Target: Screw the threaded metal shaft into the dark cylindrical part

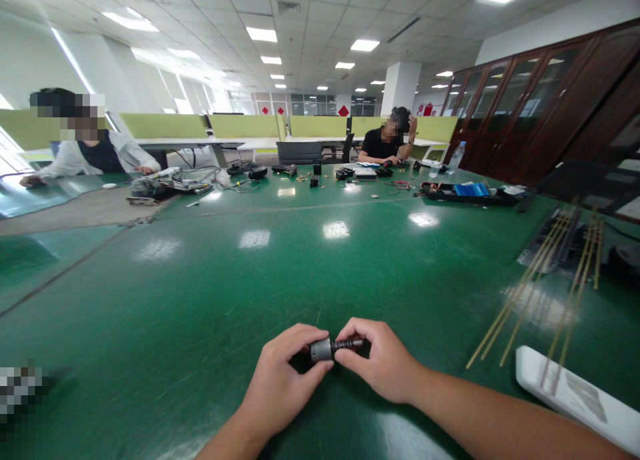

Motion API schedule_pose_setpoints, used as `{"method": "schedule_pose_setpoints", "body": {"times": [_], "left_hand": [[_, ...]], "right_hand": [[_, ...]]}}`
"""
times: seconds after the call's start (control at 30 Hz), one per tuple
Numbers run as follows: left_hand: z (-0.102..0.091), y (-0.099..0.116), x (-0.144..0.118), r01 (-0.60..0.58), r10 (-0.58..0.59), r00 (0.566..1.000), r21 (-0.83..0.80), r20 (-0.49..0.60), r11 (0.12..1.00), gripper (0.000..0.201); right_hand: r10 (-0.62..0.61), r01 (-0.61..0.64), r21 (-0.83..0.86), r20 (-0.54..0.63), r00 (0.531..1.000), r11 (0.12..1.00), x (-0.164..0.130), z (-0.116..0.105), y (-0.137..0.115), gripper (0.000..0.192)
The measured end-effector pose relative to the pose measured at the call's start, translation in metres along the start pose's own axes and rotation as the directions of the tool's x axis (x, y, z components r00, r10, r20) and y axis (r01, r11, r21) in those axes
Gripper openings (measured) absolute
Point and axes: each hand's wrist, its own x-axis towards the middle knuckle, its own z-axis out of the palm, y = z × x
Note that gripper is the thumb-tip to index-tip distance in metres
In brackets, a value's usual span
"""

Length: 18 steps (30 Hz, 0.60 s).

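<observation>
A small grey metal cylinder (321, 350) is gripped between the thumb and fingers of my left hand (287, 370), just above the green table. From its right end a thin dark ridged shaft (346, 345) sticks out, lying nearly level. My right hand (383, 360) is closed round this shaft, thumb and index fingertip close to where it meets the cylinder. The shaft's tip shows between the right thumb and index finger. Part of the cylinder's left end is hidden in my left palm.
Thin yellowish rods (520, 293) lie at the right, reaching over a white flat device (575, 393). Further back stand a black tray (470, 197), a water bottle (457, 157) and several small dark parts. Two people sit across the green table (280, 267). Electronics (167, 183) lie back left.
</observation>
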Motion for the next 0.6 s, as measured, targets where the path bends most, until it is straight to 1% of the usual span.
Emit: {"method": "schedule_pose_setpoints", "body": {"times": [0.2,0.4,0.6], "left_hand": [[-0.0004,-0.0006,-0.0030,0.016,-0.016,1.000,-0.002,-0.012,1.000,0.030],[-0.0019,0.0007,-0.0001,0.009,-0.010,1.000,-0.014,-0.013,1.000,0.030],[-0.0033,0.0013,0.0005,0.028,-0.029,0.999,-0.024,-0.029,0.999,0.029]], "right_hand": [[0.019,-0.019,0.021,0.009,1.000,1.000,-0.0001,-0.0004,-0.0001,0.007],[0.010,-0.010,0.015,0.003,1.000,1.000,0.0001,-0.0002,0.0018,0.007],[0.016,-0.016,0.058,0.000,1.000,0.998,0.0005,0.0001,0.0011,0.007]]}}
